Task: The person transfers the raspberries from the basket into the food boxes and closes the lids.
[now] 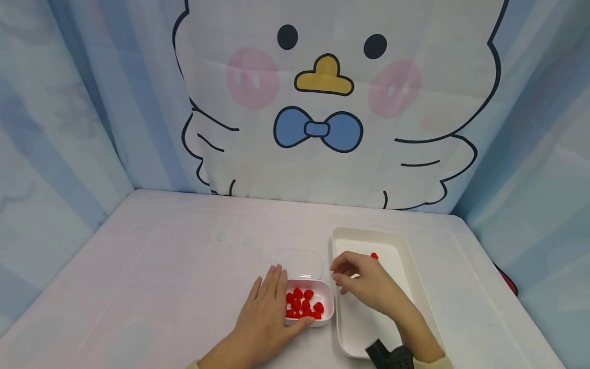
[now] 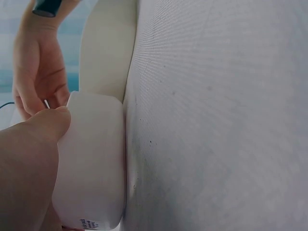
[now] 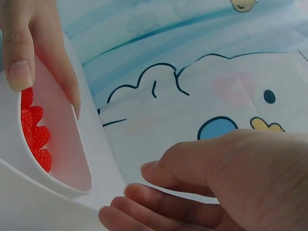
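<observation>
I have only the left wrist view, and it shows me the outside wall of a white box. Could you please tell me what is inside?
Observer: Inside the white box there are several red berry-like pieces.
Operator: Thank you. I also see the edge of a pale tray. Does something lie in it?
Observer: Yes, the head view shows one red piece in its far part.
Operator: And the right grip, does it have a piece? From here I cannot be sure.
Observer: In the right wrist view, its thumb and fingertips stand apart, with no piece visible between them.
</observation>
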Action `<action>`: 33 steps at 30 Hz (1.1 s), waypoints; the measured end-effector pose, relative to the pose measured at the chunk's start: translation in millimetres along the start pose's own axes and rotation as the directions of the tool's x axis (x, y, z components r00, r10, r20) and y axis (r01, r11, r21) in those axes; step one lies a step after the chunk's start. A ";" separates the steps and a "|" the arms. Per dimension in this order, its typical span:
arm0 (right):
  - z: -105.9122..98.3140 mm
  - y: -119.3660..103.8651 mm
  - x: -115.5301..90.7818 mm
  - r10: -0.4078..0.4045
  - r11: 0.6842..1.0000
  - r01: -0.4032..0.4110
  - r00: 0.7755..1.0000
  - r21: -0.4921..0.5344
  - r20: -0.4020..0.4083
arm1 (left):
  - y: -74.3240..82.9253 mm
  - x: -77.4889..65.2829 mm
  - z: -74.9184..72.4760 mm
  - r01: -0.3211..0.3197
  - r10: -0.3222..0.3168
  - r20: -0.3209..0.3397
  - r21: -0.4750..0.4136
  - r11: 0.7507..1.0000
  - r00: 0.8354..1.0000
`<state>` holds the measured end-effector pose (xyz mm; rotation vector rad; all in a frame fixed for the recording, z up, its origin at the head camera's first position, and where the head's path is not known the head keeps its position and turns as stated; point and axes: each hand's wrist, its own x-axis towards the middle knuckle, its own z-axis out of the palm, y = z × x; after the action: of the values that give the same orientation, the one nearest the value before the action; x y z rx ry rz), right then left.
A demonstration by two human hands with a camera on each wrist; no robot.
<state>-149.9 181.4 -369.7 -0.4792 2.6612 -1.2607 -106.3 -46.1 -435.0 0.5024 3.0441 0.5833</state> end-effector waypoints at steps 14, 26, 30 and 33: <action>-6.5 14.4 5.4 0.078 0.996 -0.080 0.996 -0.036 -0.051 | -1.1 0.2 -0.2 0.000 0.000 -0.006 0.001 1.000 1.000; -14.8 21.7 6.0 0.152 0.988 -0.155 0.982 -0.021 -0.110 | 0.9 1.8 -0.5 0.027 -0.027 0.028 -0.013 1.000 0.999; -19.1 25.6 7.5 0.171 0.984 -0.176 0.976 -0.029 -0.134 | 1.7 2.5 -0.5 0.035 -0.034 0.034 -0.014 0.999 0.999; -20.9 28.1 8.5 0.194 0.979 -0.202 0.970 -0.037 -0.147 | 1.7 2.6 -0.2 0.036 -0.036 0.034 -0.011 0.999 0.999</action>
<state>-169.8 210.1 -378.2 -0.1277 2.7805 -1.2122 -108.2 -43.8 -434.1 0.4517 3.0094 0.5846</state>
